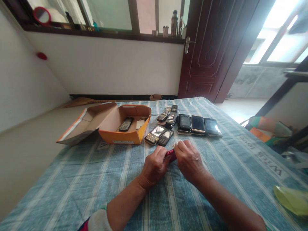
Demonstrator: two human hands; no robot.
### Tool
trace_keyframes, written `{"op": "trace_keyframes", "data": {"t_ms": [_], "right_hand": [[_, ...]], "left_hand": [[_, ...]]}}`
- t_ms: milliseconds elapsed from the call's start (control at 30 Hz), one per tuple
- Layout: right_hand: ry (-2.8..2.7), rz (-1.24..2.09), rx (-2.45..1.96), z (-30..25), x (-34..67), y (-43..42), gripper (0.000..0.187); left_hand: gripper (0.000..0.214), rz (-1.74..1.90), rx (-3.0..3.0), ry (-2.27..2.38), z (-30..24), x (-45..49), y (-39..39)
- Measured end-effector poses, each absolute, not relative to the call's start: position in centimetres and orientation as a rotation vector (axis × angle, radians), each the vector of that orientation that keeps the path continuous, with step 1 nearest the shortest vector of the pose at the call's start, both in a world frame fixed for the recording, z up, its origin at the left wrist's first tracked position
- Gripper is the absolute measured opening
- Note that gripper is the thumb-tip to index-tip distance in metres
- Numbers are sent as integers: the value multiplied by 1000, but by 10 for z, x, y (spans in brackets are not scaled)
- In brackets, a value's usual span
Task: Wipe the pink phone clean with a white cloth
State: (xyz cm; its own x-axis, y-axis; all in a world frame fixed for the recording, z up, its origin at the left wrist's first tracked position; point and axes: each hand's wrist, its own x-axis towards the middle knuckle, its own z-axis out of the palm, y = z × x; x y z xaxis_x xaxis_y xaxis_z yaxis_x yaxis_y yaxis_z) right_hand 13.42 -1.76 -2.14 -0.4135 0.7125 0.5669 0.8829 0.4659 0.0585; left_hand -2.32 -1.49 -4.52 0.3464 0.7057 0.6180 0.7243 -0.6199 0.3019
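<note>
My left hand (155, 164) is closed on a small pinkish-red mobile phone (172, 156), mostly covered by my fingers. Against its other side my right hand (189, 160) pinches a white tissue or cloth (176, 143), of which only a crumpled bit shows. Just beyond my hands lie a phone with a gold-toned keypad (152, 138) and a dark keypad phone (165, 138). Behind these, several older keypad phones (171, 118) rest in a loose pile. To the right, touchscreen phones sit in a row: a black one (185, 122), a gold-edged one (198, 124) and a grey one (213, 127).
An orange cardboard box (120, 137) stands left with its lid (84, 126) folded open; a black phone (126, 124) lies inside. Blue striped cloth (115, 192) covers the surface. A yellow-green item (291, 199) is at right. Beyond stands a dark red door (207, 54).
</note>
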Motion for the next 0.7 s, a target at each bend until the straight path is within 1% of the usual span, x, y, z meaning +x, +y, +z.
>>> {"op": "trace_keyframes", "data": {"t_ms": [233, 367, 567, 700], "right_hand": [[-2275, -449, -1197, -23, 124, -28, 18], [-2257, -460, -1265, -22, 130, -21, 22], [-2247, -458, -1398, -18, 144, -10, 22], [-2249, -465, -1366, -19, 141, -13, 24]], "left_hand": [[23, -1209, -2596, -1315, -43, -24, -16], [24, -1176, -2569, -1324, -44, -23, -16], [24, -1139, -2581, -1309, -44, -22, -17], [23, -1151, -2591, -1309, -43, -21, -18]]}}
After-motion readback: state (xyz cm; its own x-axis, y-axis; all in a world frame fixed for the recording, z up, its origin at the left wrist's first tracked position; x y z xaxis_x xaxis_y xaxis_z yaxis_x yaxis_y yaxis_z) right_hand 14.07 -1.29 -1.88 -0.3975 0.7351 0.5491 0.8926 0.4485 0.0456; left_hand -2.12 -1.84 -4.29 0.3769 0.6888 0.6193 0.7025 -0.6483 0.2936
